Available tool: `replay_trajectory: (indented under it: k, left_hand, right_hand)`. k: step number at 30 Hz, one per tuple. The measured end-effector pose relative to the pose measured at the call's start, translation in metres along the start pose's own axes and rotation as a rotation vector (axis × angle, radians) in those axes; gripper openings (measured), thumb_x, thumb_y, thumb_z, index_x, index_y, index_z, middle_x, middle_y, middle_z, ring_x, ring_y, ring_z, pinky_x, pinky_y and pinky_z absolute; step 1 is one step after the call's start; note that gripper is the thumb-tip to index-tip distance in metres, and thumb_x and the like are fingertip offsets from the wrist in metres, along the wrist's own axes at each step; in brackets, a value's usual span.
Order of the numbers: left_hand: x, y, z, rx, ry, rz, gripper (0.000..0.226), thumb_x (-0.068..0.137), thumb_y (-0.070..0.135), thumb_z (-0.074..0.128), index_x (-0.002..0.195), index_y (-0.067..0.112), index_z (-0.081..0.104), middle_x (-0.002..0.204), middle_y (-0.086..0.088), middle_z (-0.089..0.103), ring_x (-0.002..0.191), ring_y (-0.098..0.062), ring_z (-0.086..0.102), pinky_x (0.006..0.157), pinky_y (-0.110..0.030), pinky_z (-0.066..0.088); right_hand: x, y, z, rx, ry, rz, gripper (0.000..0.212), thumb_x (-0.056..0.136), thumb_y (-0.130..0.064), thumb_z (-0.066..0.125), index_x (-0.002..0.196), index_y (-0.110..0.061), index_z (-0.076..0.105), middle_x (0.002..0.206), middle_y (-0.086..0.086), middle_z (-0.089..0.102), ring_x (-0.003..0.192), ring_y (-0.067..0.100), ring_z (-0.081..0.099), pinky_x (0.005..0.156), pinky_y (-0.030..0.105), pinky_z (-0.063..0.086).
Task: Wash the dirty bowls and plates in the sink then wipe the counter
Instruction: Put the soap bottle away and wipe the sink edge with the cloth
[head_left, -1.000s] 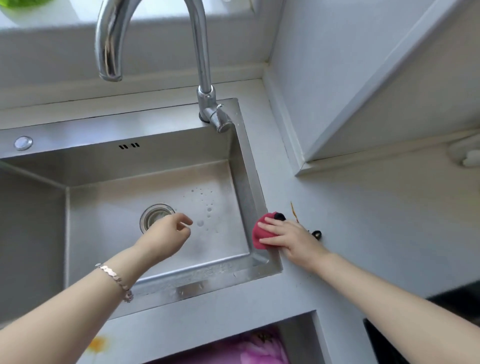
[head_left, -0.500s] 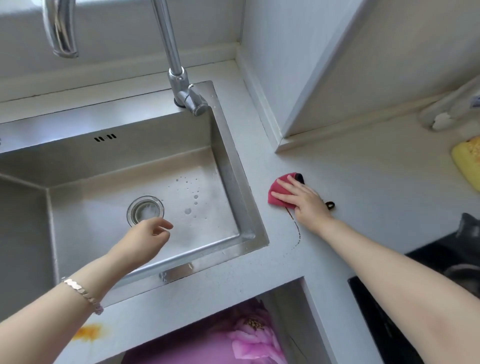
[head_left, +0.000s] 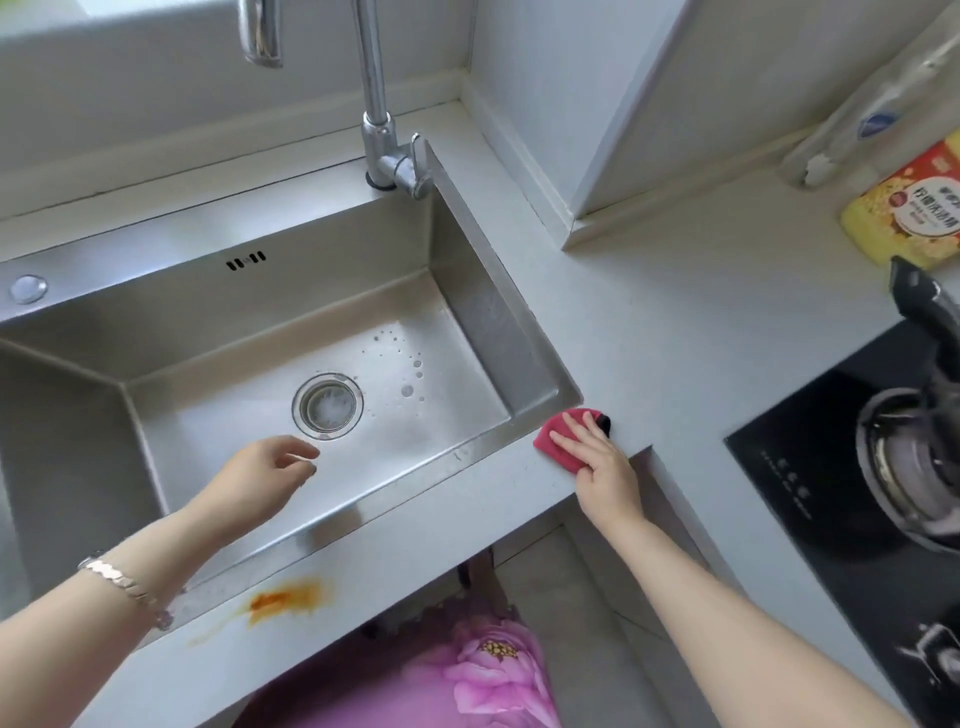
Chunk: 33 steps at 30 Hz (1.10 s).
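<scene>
Pressing a red cloth (head_left: 555, 441) flat against the pale counter (head_left: 649, 322), the person's right hand (head_left: 605, 467) lay with its fingers straight and close together, spread over the cloth rather than curled round it. The cloth sat on the counter just beside the near right corner of the steel sink (head_left: 467, 322), close to the counter's near edge, with a small black part showing at its far right side. The left hand (head_left: 260, 480) hovered over the near side of the sink, near the round drain (head_left: 327, 405), fingers loosely curled and grasping nothing; a bracelet (head_left: 124, 584) circled that wrist. Water droplets dotted the sink floor to the right of the drain. A tall faucet (head_left: 374, 93) rose from the sink's far right corner. An orange stain (head_left: 285, 603) marked the counter strip on the near side of the sink, towards the left. At the right stood a black stove (head_left: 831, 493), and farther off lay a yellow package (head_left: 909, 208).
</scene>
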<state>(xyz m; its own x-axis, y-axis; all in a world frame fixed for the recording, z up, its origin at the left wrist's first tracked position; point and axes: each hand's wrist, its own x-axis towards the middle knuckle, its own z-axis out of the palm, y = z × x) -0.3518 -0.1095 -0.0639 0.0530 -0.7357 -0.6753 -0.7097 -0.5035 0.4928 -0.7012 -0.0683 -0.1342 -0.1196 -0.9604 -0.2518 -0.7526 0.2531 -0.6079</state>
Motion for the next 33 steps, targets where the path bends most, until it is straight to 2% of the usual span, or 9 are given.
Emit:
replay_trajectory:
  k: [4,8,13,15,19,21,24,28,33]
  left_hand:
    - [-0.029,-0.048,-0.030,0.035,0.009,-0.014,0.016,0.089,0.013,0.052,0.099,0.022,0.061,0.100,-0.003,0.068,0.094,-0.023,0.064,0.082,-0.030,0.045]
    - [-0.048,-0.084,-0.051,0.033,0.044,-0.026,0.017,0.088,0.015,0.052,0.094,0.028,0.061,0.101,-0.002,0.069,0.094,-0.021,0.063,0.088,-0.032,0.046]
    - [-0.061,-0.101,-0.056,-0.022,0.055,-0.041,0.018,0.088,0.014,0.051,0.099,0.023,0.062,0.098,0.001,0.068,0.090,-0.028,0.066,0.072,-0.030,0.049]
    - [-0.063,-0.102,-0.054,-0.045,0.067,-0.042,0.017,0.088,0.014,0.051,0.098,0.023,0.062,0.100,-0.001,0.068,0.091,-0.025,0.065,0.074,-0.030,0.048]
    - [-0.064,-0.102,-0.044,-0.080,0.067,-0.069,0.016,0.089,0.016,0.051,0.098,0.025,0.061,0.103,-0.002,0.068,0.097,-0.020,0.063,0.077,-0.032,0.047]
    - [-0.062,-0.098,-0.038,-0.095,0.067,-0.082,0.017,0.089,0.016,0.050,0.098,0.025,0.061,0.104,-0.002,0.067,0.097,-0.020,0.062,0.073,-0.031,0.046]
    - [-0.059,-0.088,-0.030,-0.108,0.081,-0.086,0.019,0.089,0.016,0.049,0.099,0.025,0.061,0.105,-0.002,0.067,0.098,-0.020,0.062,0.079,-0.031,0.046]
    - [-0.063,-0.085,-0.027,-0.069,0.127,-0.090,0.021,0.090,0.017,0.048,0.105,0.024,0.061,0.106,0.001,0.064,0.094,-0.020,0.060,0.074,-0.030,0.045]
    - [-0.083,-0.101,-0.036,-0.025,0.194,-0.099,0.022,0.092,0.017,0.046,0.108,0.022,0.060,0.103,0.002,0.064,0.087,-0.018,0.061,0.061,-0.023,0.044]
  right_hand:
    - [-0.041,-0.062,0.062,0.041,0.005,-0.053,0.069,0.069,0.023,0.035,0.117,-0.016,0.066,0.137,-0.004,0.050,0.137,0.015,0.033,0.108,0.030,0.031]
    - [-0.066,-0.121,0.099,0.190,-0.112,0.015,0.065,0.073,0.021,0.032,0.115,-0.015,0.067,0.136,-0.006,0.051,0.130,0.001,0.034,0.105,0.012,0.026]
    - [-0.067,-0.165,0.092,0.785,-0.127,0.456,0.055,0.075,0.020,0.029,0.101,-0.007,0.069,0.108,0.010,0.063,0.084,0.012,0.059,0.060,0.016,0.048]
    - [-0.060,-0.160,0.078,0.935,-0.080,0.628,0.044,0.082,0.013,0.035,0.106,-0.008,0.065,0.088,0.008,0.063,0.076,0.017,0.058,0.060,0.021,0.046]
    - [-0.044,-0.117,0.056,0.989,0.172,0.861,0.034,0.091,0.003,0.045,0.122,-0.001,0.056,0.117,0.017,0.061,0.100,0.028,0.058,0.094,0.040,0.048]
    - [-0.046,-0.107,0.045,0.889,0.206,0.908,0.028,0.090,-0.005,0.044,0.113,0.001,0.060,0.104,0.014,0.063,0.089,0.026,0.058,0.083,0.037,0.050]
    - [-0.054,-0.103,0.035,0.409,0.276,0.717,0.031,0.091,-0.008,0.038,0.117,-0.002,0.056,0.113,0.012,0.053,0.105,0.029,0.049,0.084,0.034,0.041]
    - [-0.055,-0.102,0.032,-0.122,0.130,-0.073,0.038,0.094,-0.009,0.042,0.131,-0.010,0.051,0.143,0.009,0.040,0.134,0.024,0.029,0.113,0.040,0.026]
    - [-0.050,-0.076,0.061,-0.599,-0.255,-0.202,0.074,0.082,-0.059,-0.006,0.148,-0.025,-0.001,0.151,-0.003,-0.020,0.144,0.021,-0.014,0.112,0.032,-0.014]
